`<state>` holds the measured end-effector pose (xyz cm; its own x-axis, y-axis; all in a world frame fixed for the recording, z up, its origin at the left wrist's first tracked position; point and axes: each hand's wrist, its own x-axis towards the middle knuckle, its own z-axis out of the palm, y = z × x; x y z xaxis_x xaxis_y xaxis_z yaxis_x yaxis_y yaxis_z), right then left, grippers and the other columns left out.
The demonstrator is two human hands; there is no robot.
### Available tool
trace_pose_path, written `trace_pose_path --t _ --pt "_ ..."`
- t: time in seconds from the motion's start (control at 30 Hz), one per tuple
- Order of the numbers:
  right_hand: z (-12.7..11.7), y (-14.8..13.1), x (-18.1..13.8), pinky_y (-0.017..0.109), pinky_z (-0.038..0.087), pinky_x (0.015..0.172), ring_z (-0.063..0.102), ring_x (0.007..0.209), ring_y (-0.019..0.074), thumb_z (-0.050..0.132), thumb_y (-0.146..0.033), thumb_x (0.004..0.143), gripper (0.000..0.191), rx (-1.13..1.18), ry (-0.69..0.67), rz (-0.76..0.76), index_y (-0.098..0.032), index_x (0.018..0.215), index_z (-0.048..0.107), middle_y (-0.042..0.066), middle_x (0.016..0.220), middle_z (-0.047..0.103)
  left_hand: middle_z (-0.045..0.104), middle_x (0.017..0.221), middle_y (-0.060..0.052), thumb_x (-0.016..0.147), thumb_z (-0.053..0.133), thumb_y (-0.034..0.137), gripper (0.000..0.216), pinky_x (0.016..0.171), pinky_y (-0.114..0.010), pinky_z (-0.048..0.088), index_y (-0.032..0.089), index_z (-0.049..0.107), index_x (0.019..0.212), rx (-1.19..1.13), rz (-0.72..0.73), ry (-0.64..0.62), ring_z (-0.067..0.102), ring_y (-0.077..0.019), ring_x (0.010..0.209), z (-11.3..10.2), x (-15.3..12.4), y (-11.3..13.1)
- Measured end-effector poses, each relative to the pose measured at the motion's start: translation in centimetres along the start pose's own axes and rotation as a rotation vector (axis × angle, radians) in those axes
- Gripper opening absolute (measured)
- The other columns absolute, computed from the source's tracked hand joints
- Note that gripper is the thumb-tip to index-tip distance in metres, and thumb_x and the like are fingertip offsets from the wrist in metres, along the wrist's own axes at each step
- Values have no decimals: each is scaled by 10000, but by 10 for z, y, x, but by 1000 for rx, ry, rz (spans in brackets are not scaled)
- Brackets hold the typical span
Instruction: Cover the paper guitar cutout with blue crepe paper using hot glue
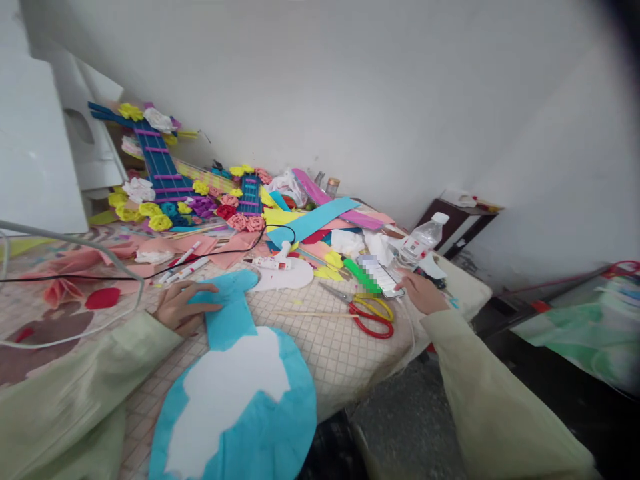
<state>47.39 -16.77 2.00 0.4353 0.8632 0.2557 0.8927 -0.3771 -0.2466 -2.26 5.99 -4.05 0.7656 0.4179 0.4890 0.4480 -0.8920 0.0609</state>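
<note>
A large blue crepe-paper shape (265, 427) with a rounded body and a narrow neck lies at the table's front edge. White card shows through the middle of its body. My left hand (183, 308) rests on the neck's left side near its top, fingers apart. My right hand (423, 291) reaches to a phone (384, 280) on the table, its fingertips at the phone's right edge and screen. Between my hands lie scissors (367, 312) with red and yellow handles and a thin wooden stick (310, 313). A white glue gun (273, 263) lies beyond the neck on a white card piece (295, 275).
Behind stand blue paper guitars (163, 163) with paper flowers. Crepe-paper strips (315, 222), a green roll (361, 275) and markers (185, 268) lie about. A plastic bottle (425, 237) stands right. A black cord (220, 252) and a white cable (125, 267) cross the left side.
</note>
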Motion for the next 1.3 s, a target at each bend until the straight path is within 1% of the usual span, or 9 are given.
trace_pose_path --t 0.13,0.3,0.5,0.67,0.8,1.0,1.13,1.2,1.3 --pt "1 1 -1 308 423 777 605 884 210 326 -253 821 390 17 -2 -7 -149 1135 532 44 793 699 608 1077 14 747 402 245 324 911 -412 298 338 704 819 3 -9 16 438 -239 1002 2 0 -1" --pt "-4 -11 -2 324 427 789 608 850 205 293 -273 838 392 57 73 -36 -143 1118 535 42 774 696 608 1050 1 765 383 249 336 891 -421 311 343 703 806 -45 36 90 453 -240 966 2 1 -1" --pt "-1 -63 1 309 442 779 601 842 179 321 -291 852 356 125 49 -194 -162 1090 553 23 797 687 601 1045 -2 769 364 233 348 884 -409 320 348 689 810 -52 43 95 460 -236 951 1 2 1" --pt "18 -112 6 304 460 740 606 814 177 429 -265 809 264 137 -71 -373 -201 973 626 27 858 679 597 1038 -23 796 388 241 309 871 -412 328 309 682 864 -45 36 109 449 -232 956 1 2 5" --pt "34 -135 14 326 463 736 599 835 195 453 -233 790 232 102 -110 -459 -194 909 648 49 907 674 585 1070 -40 816 394 272 306 893 -418 307 284 664 958 -44 -16 71 420 -238 988 0 1 9" --pt "47 -158 41 306 466 744 599 851 182 454 -206 784 240 35 -121 -550 -198 931 643 43 962 668 559 1114 -2 746 434 216 323 869 -438 283 348 679 910 -45 -18 13 379 -269 1036 -4 0 14" --pt "59 -186 74 271 456 733 596 829 164 448 -158 785 260 -37 -154 -664 -204 959 635 39 946 667 568 1100 8 692 439 164 338 884 -424 279 332 691 842 -59 5 16 392 -256 1029 -7 1 13" --pt "66 -200 92 284 433 773 568 914 178 441 -103 774 349 -86 -148 -727 -198 1080 581 59 1042 632 579 1083 4 693 434 151 330 889 -411 284 313 689 826 -64 10 34 402 -243 1016 -8 2 12" --pt "77 -217 113 334 376 839 485 1060 210 411 5 740 574 -171 -129 -827 -210 1272 411 86 1223 520 589 1064 -5 704 424 127 339 880 -399 298 299 676 852 -56 16 85 411 -228 994 -10 4 13"
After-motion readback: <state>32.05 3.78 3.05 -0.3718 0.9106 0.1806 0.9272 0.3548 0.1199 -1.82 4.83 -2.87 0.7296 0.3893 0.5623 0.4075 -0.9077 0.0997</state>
